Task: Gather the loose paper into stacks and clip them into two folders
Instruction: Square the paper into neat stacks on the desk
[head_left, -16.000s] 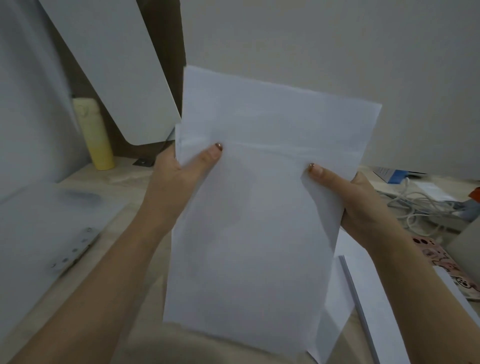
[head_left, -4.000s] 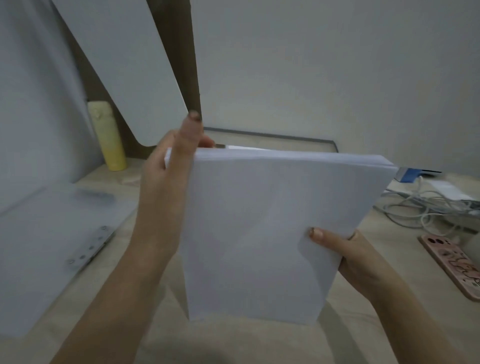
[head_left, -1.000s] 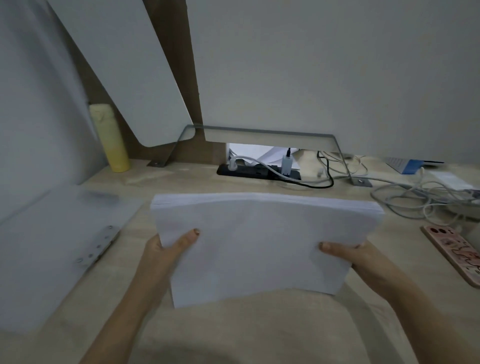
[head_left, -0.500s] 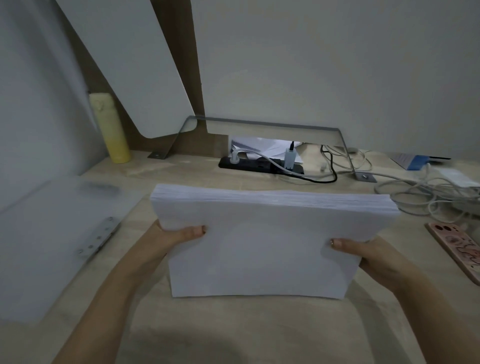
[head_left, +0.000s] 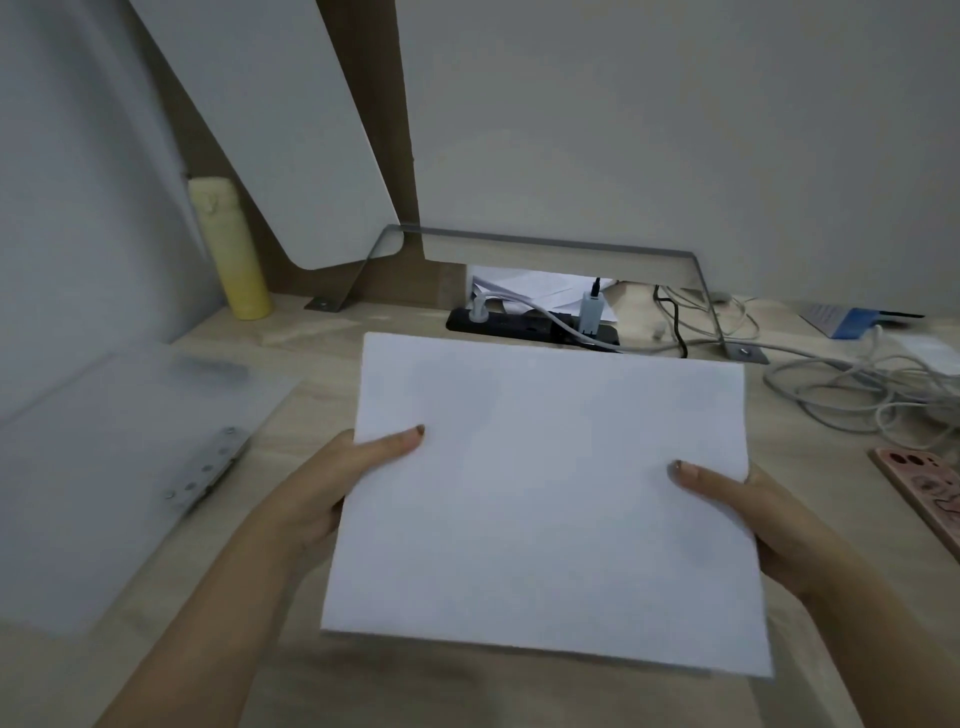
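A squared-up stack of white paper (head_left: 550, 499) lies nearly flat, low over the wooden desk (head_left: 322, 332), its long side running left to right. My left hand (head_left: 332, 483) grips its left edge with the thumb on top. My right hand (head_left: 753, 514) grips the right edge the same way. A translucent folder (head_left: 104, 467) lies open on the desk to the left, its metal clip strip (head_left: 205, 470) facing the stack. A second folder is not visible.
A yellow bottle (head_left: 228, 249) stands at the back left. A black power strip (head_left: 530, 327) with plugs sits behind the stack. Tangled white cables (head_left: 852, 384) and a pink phone (head_left: 930, 493) lie at the right. A white panel (head_left: 270, 130) leans at the back.
The stack has tipped down from standing on its long edge to lying almost flat. Both hands kept their grip on its sides.
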